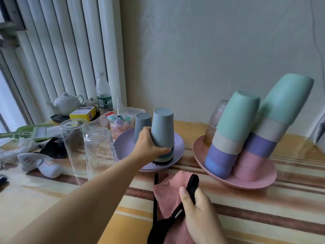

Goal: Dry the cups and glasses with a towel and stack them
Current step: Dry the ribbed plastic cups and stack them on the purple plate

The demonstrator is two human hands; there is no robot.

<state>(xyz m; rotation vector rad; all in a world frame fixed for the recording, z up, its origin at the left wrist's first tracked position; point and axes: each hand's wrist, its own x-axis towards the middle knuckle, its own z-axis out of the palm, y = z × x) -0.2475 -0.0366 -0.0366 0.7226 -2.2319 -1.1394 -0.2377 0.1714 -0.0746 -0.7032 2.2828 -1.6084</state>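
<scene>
Head view shows your striped table (246, 217) crowded at left: teapot (66, 103), water bottle (103, 93), slicer (29, 132). Two leaning stacks (233, 134) fill the pink plate (255, 182), half hiding one frosted glass (215, 118). Two clear glasses (98, 150) stand inverted beside the lilac plate (123, 147). Your left hand (149, 147) grips the grey cup stack (162, 131); a second grey cup (142, 124) sits behind. Your right hand (198, 208) clutches the pink towel (168, 194) and a black strap (192, 184).
</scene>
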